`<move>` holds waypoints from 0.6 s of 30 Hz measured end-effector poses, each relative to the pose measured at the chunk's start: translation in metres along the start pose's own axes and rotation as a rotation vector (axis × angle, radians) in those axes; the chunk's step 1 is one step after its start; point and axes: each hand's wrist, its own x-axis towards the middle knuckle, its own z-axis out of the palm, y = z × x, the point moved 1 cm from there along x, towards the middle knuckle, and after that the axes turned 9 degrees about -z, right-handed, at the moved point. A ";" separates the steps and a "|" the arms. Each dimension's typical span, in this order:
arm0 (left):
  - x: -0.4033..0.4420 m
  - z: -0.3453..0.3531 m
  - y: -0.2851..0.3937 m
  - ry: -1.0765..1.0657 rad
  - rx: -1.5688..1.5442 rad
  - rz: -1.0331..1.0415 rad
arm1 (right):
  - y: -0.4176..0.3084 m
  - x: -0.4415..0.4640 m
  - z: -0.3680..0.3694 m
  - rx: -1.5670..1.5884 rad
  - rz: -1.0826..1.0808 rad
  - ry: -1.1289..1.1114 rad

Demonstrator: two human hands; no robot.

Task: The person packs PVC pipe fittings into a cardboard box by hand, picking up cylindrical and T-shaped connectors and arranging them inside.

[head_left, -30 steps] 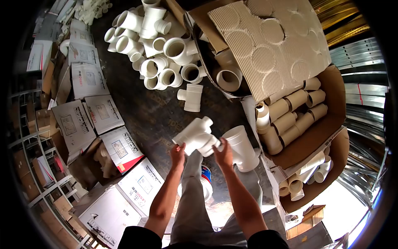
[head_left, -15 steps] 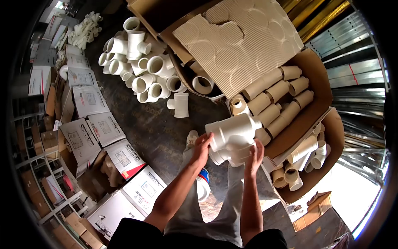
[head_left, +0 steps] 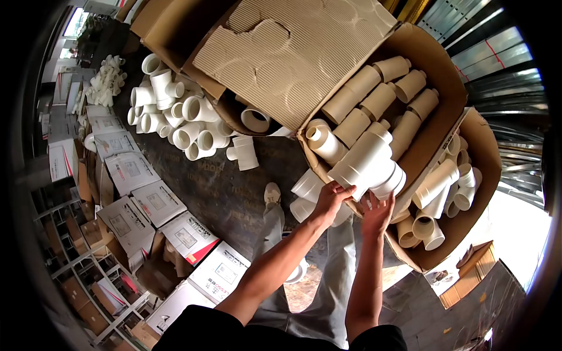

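A large white pipe fitting (head_left: 366,161) with side branches is held over the near edge of the open cardboard box (head_left: 452,79). My left hand (head_left: 332,202) grips its lower left end, thumb on top. At its lower right end, my right hand (head_left: 376,212) is closed round the underside, part of the fingers hidden by the fitting. Rows of fittings (head_left: 377,99) lie in that box beyond it. Below my left hand, another white fitting (head_left: 308,186) stands on the floor beside the box, partly covered by my arm.
White fittings (head_left: 187,134) are piled on the dark floor, with a single tee (head_left: 242,153) beside them. Corrugated cardboard (head_left: 293,50) covers another box. A further box of fittings (head_left: 439,187) is at right. White cartons (head_left: 158,202) line the left; metal profiles (head_left: 515,111) lie far right.
Both hands have carried the fitting rightward and up from between the legs to over the box edge. The view has turned, so the surroundings have shifted.
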 end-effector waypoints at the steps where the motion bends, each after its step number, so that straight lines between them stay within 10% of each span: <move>1: 0.003 0.000 -0.004 -0.001 0.004 -0.024 | -0.004 0.006 -0.003 0.018 -0.016 0.018; 18: 0.050 -0.023 -0.036 0.270 0.485 -0.033 | 0.006 0.051 -0.071 0.105 -0.100 0.275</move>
